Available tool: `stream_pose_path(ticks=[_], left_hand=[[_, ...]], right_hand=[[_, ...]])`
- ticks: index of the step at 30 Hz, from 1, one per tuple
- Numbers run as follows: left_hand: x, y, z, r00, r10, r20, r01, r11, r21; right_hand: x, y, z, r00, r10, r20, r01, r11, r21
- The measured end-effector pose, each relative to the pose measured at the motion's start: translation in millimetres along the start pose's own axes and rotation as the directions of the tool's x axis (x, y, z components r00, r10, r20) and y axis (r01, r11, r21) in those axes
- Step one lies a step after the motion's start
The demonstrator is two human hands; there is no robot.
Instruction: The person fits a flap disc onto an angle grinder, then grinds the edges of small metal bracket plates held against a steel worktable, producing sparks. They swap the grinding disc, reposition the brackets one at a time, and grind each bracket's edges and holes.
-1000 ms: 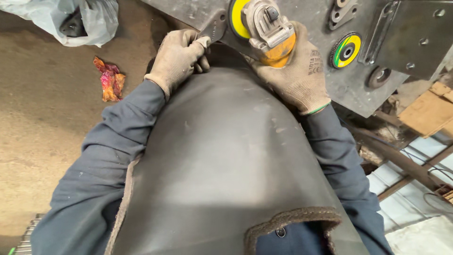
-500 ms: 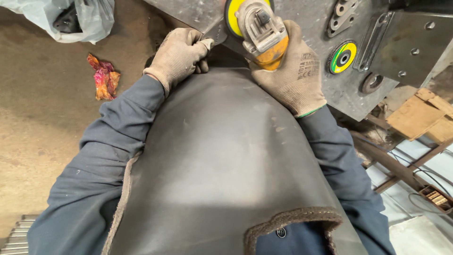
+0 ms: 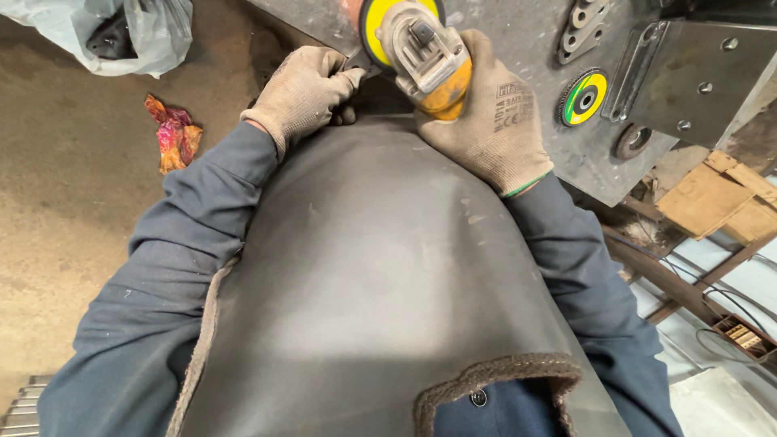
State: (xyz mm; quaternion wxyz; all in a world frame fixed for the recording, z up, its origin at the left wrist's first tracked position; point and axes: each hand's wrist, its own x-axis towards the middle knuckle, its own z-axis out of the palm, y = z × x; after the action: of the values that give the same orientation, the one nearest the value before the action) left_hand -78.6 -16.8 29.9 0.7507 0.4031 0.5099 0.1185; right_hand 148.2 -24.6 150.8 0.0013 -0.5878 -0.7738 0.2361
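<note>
At the top of the view, the grinder (image 3: 422,57) sits slightly further left and higher than half a second ago; the whole scene has drifted a little, and both hands keep their places on it. The right hand (image 3: 486,121), gloved, is wrapped around the orange body from below, fingers curled closed on it. The left hand (image 3: 303,91), also gloved, is closed on a dark side handle (image 3: 356,61) by the head. The grinder's long axis runs from lower right to upper left, disc (image 3: 374,32) end pointing up-left, resting against the steel plate (image 3: 518,40). A spare disc (image 3: 584,97) lies on the plate, well right. A dark apron (image 3: 364,275) fills the foreground.
</note>
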Motion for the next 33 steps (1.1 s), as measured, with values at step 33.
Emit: stream_pose_path(ticks=[33], left_hand=[[-1, -3, -4, 0.996, -0.03, -0.087, 0.032, 0.999, 0.024]], right_hand=[[-7, 11, 0, 1.0, -0.01, 0.024, 0.009, 0.999, 0.033]])
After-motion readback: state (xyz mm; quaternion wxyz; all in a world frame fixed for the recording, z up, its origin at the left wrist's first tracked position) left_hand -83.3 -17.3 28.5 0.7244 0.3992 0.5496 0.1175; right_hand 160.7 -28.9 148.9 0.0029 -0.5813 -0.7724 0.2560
